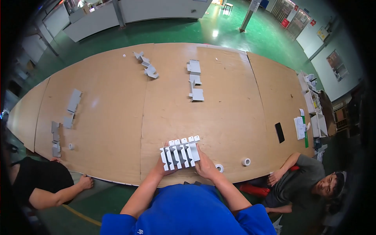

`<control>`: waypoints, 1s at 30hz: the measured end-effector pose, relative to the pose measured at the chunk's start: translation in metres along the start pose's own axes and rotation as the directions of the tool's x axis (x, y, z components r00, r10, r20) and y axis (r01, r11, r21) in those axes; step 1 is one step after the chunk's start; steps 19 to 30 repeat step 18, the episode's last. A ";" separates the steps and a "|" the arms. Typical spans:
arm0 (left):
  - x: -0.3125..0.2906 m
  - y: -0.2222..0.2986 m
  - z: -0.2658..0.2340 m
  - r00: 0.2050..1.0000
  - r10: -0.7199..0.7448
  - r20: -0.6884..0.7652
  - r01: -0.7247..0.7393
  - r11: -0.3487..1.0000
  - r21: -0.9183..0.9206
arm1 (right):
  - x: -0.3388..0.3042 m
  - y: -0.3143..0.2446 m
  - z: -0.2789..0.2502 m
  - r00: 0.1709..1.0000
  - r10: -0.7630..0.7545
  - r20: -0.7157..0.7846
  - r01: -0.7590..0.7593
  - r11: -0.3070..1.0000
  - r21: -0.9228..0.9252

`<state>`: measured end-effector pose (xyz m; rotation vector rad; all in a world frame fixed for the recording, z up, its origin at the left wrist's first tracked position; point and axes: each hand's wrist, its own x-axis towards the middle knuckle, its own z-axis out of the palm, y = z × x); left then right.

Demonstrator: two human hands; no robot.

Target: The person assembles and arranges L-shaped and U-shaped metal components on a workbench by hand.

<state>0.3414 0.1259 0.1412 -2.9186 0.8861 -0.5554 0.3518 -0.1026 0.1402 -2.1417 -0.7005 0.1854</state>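
Note:
Over the near edge of the table, I hold a row of several bent grey sheet-metal pieces (180, 154) lined up side by side. Each has notched edges and a small tab with a hole at its far end. My left hand (159, 168) grips the row's left side from below, its fingers mostly hidden by the metal. At the other end, my right hand (205, 166) presses against the right side, thumb along the last piece. Just right of that hand lies a white roll of tape (219, 168), partly covered by my wrist.
Similar grey metal pieces lie on the brown tabletop (117, 117): at left (73, 101), far middle (145, 63) and beyond my hands (197, 94). Another tape roll (246, 161), a black phone (279, 132), papers (300, 128) and white bins (320, 125) are rightward. People sit on both sides.

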 end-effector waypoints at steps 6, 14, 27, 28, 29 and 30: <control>-0.002 0.002 -0.001 0.974 -0.225 0.002 0.163 0.699 -0.696 | -0.002 0.003 -0.006 0.998 -0.060 -0.010 0.060 0.998 0.008; -0.009 0.002 0.002 0.918 -0.295 0.266 0.379 0.452 -0.808 | -0.003 0.010 -0.007 0.999 -0.047 0.022 0.048 0.999 -0.008; -0.016 -0.001 0.015 0.946 -0.239 0.220 0.325 0.701 -0.635 | -0.002 0.016 -0.003 0.998 -0.016 0.063 0.016 1.000 0.000; -0.016 -0.001 0.015 0.946 -0.239 0.220 0.325 0.701 -0.635 | -0.002 0.016 -0.003 0.998 -0.016 0.063 0.016 1.000 0.000; -0.016 -0.001 0.015 0.946 -0.239 0.220 0.325 0.701 -0.635 | -0.002 0.016 -0.003 0.998 -0.016 0.063 0.016 1.000 0.000; -0.016 -0.001 0.015 0.946 -0.239 0.220 0.325 0.701 -0.635 | -0.002 0.016 -0.003 0.998 -0.016 0.063 0.016 1.000 0.000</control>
